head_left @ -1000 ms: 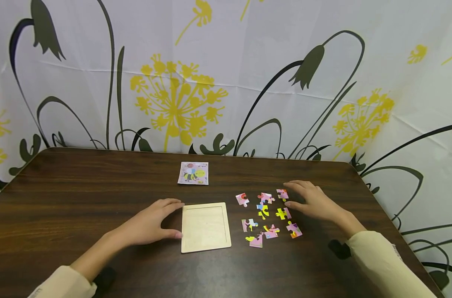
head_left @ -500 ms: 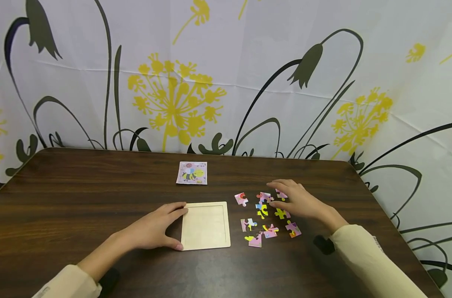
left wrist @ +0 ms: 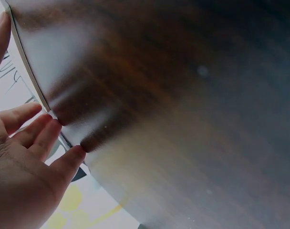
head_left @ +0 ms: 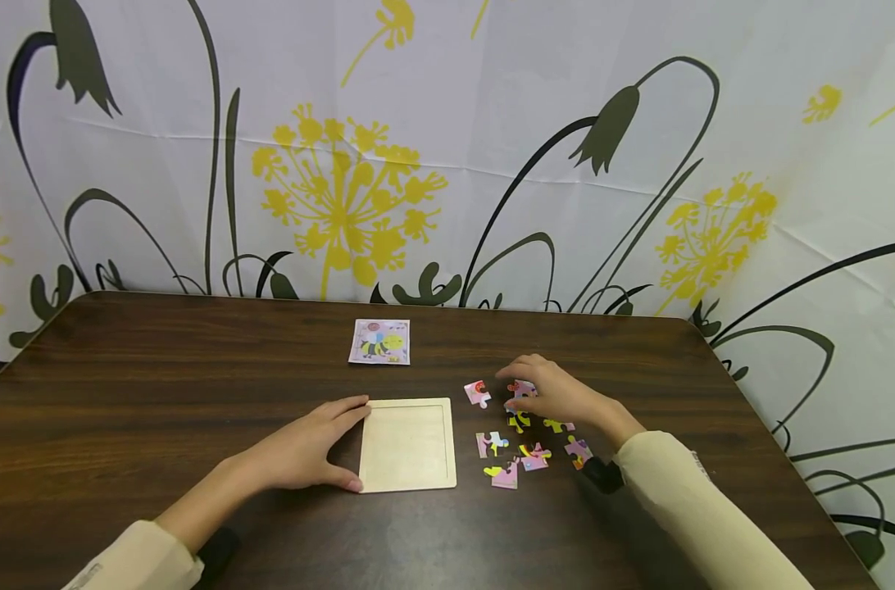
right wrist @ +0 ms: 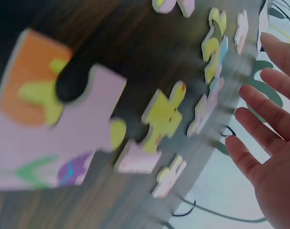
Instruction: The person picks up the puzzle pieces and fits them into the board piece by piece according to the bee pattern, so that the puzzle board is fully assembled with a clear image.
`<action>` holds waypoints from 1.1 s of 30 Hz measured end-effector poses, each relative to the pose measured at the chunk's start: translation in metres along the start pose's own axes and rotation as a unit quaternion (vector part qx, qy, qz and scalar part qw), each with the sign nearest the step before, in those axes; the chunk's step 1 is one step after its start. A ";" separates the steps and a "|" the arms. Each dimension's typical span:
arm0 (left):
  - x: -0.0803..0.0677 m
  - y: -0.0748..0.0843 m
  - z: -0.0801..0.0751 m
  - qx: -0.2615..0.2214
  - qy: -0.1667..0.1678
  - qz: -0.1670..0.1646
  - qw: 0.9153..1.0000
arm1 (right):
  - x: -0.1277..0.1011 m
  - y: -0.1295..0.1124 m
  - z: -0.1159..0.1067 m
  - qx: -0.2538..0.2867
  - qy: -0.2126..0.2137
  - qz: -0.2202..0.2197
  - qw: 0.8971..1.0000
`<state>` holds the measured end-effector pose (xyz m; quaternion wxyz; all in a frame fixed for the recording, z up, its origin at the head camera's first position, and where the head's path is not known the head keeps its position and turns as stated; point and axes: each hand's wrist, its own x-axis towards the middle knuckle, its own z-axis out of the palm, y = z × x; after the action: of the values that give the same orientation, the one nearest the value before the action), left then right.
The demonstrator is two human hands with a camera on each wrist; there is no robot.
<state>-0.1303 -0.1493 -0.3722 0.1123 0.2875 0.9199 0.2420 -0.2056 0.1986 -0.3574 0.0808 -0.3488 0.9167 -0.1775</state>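
Observation:
At the left edge of a pale wooden puzzle tray point(head_left: 406, 447) rests my left hand point(head_left: 300, 447). Its forefinger reaches the far left corner and its thumb the near left corner. My right hand point(head_left: 561, 393) hovers over the upper jigsaw pieces, thumb and fingers spread apart. A pink piece point(head_left: 523, 388) shows between that thumb and forefinger. The blue and yellow piece point(head_left: 519, 422) is partly covered by the thumb, and another piece is hidden beneath the hand. In the right wrist view the right hand point(right wrist: 274, 143) has extended fingers, apart from the pieces, including a yellow one point(right wrist: 165, 117).
Several other pieces lie right of the tray, among them a pink and red one point(head_left: 478, 394) and a pink and yellow one point(head_left: 503, 475). A bee picture card point(head_left: 379, 342) lies farther back on the dark wooden table point(head_left: 160, 369). A floral cloth point(head_left: 433, 164) hangs behind.
My right hand has moved left across the upper pieces, from the rightmost one toward the middle. My left hand has closed in on the tray's left edge and now touches it.

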 end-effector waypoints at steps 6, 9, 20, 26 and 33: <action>0.000 0.000 0.000 0.002 -0.002 0.001 1.000 | 0.014 -0.002 0.009 0.006 -0.014 -0.012 1.000; 0.000 0.000 -0.001 0.003 -0.003 0.000 1.000 | 0.020 -0.003 0.011 0.002 -0.016 -0.017 1.000; 0.001 -0.001 0.000 0.006 -0.007 0.001 1.000 | 0.032 0.000 0.011 0.009 -0.020 -0.013 1.000; 0.001 0.000 0.000 0.006 -0.009 0.001 1.000 | 0.033 0.001 0.013 0.016 -0.023 -0.004 1.000; 0.001 0.000 0.000 0.009 -0.010 0.000 1.000 | 0.034 0.003 0.015 0.013 -0.009 -0.009 1.000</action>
<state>-0.1307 -0.1490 -0.3721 0.1186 0.2907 0.9210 0.2306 -0.2285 0.1737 -0.3732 0.0921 -0.3578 0.9104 -0.1865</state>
